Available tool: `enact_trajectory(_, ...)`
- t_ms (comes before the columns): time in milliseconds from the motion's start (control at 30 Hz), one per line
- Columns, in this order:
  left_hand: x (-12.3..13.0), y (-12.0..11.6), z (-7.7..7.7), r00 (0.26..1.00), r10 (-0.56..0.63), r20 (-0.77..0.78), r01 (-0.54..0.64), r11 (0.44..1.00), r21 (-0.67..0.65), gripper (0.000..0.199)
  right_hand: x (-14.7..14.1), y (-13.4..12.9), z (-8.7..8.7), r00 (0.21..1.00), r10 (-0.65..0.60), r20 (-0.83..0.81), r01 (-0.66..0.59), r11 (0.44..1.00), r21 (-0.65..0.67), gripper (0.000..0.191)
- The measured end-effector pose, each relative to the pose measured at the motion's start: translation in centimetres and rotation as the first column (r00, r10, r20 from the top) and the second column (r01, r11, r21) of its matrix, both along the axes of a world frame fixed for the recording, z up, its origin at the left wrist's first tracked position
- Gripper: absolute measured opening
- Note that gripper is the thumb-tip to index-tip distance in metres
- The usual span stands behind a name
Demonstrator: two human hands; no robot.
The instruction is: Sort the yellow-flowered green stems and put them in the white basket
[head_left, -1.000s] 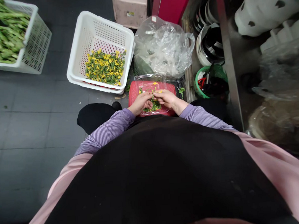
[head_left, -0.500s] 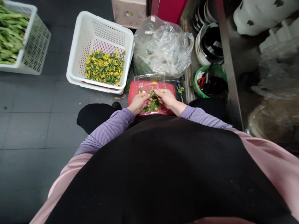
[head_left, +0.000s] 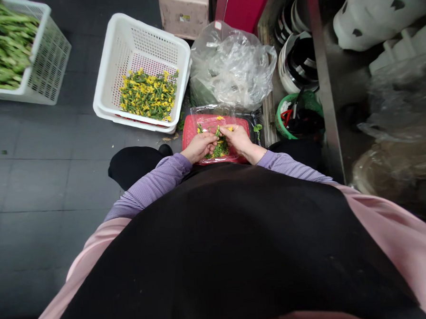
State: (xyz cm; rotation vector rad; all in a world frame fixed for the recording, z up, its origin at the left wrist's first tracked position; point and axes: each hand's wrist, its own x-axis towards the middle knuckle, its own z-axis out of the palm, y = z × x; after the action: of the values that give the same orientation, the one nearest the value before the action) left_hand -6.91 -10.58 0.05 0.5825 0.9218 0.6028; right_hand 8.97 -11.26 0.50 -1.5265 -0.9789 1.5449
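Note:
My left hand is closed, its fingertips pinched on a small green flower bud. My right hand meets it from the other side, thumb and forefinger closed at the same bud. Both hands are over a red tray with a clear plastic container on it. Green and yellow trimmings lie below my fingers, partly hidden by them. To the upper left, a white perforated basket holds many small green pieces with yellow flowers.
A white crate of thick green stalks stands far left. Beyond the tray sits a clear plastic bag. A green tub, stacked black and white containers and a metal shelf edge are at the right.
The bud between my fingertips stands slightly more upright, and my fingers have shifted a little around it. Both hands stay over the tray.

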Motion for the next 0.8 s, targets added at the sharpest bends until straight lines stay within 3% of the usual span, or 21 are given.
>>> enact_trajectory(200,-0.1,-0.1,0.4,1.0,-0.012,0.007,0.011,0.997,0.076,0.021,0.1,-0.1,0.1,0.971,-0.107,-0.212,0.056,0.971,-0.234,0.034)
enact_trajectory(500,-0.2,-0.5,0.5,0.991,-0.13,0.032,0.122,0.974,0.191,0.023,-0.7,-0.2,0.6,0.888,-0.292,-0.355,0.067,0.846,-0.53,0.028)
enact_trajectory(567,-0.2,-0.5,0.5,0.993,-0.111,0.026,0.104,0.978,0.183,0.022,-0.6,-0.2,0.5,0.878,-0.312,-0.363,0.081,0.844,-0.53,0.025)
enact_trajectory(667,-0.2,-0.3,0.4,1.0,-0.025,-0.016,0.027,0.987,0.158,0.025,-0.1,-0.1,0.5,0.863,-0.293,-0.413,0.09,0.892,-0.444,0.019)
enact_trajectory(800,-0.1,-0.2,0.4,0.997,-0.015,-0.082,0.029,0.986,0.165,0.034,0.5,-0.2,0.7,0.91,-0.128,-0.394,0.025,0.966,-0.256,0.02)
